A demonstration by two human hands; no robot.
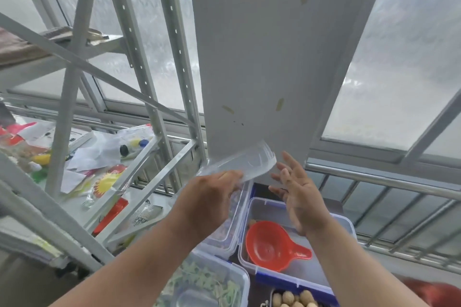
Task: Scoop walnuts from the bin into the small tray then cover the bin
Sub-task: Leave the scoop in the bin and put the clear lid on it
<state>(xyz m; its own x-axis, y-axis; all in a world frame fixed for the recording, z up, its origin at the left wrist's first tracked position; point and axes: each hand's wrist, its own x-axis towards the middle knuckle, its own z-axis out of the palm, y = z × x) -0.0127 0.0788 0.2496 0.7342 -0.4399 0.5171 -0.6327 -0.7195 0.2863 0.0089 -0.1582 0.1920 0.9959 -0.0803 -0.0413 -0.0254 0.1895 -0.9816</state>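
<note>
My left hand (212,194) grips a clear plastic tray (249,161) by its near end and holds it raised in front of the white pillar. Just to the right of the tray, my right hand (296,189) is open with its fingers spread, not touching it. Below my hands stands a clear bin with blue clips (269,274); a red scoop (274,244) lies inside it. Walnuts (294,299) show in a dark container at the bottom edge, only partly in view.
A lidded clear bin (232,219) sits left of the scoop's bin, and another with green contents (207,284) lies nearer. A grey metal rack (74,82) with cluttered shelves fills the left. The white pillar (269,57), windows and a steel railing (374,177) stand ahead.
</note>
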